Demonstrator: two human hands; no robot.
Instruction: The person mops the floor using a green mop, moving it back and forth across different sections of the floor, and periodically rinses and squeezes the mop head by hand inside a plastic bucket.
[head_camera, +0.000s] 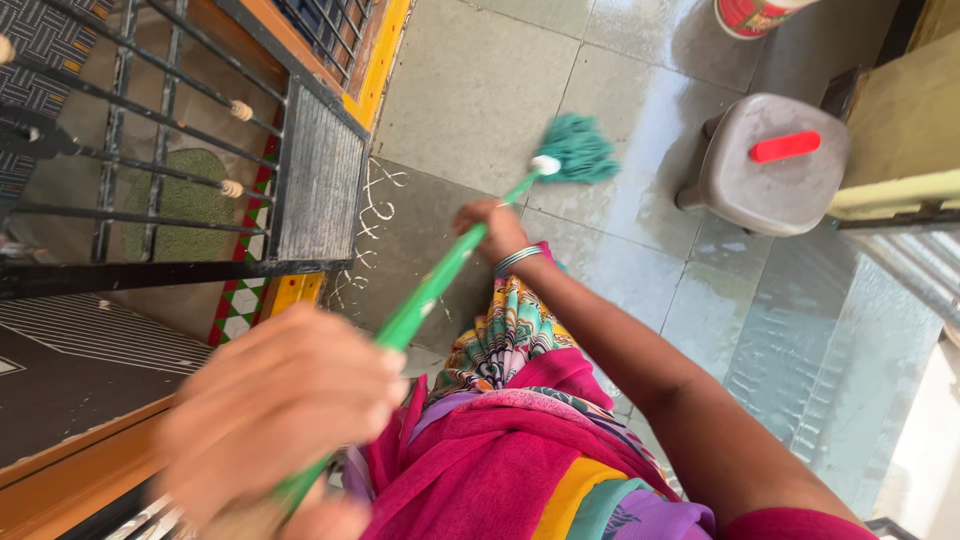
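Note:
A mop with a green handle (430, 292) and a teal string head (579, 149) rests on the wet tiled floor (480, 90). My right hand (490, 228) is shut around the handle lower down, close to the mop head, with bangles on the wrist. My left hand (280, 410), blurred and close to the camera, grips the handle's upper end. A bright pink and multicoloured garment (500, 450) hangs below my arms.
A grey plastic stool (770, 165) with a red piece on top stands to the right of the mop head. A black metal gate (200, 150) and an orange-yellow threshold (375, 60) lie to the left. A red and white bucket (750, 15) sits at the top edge.

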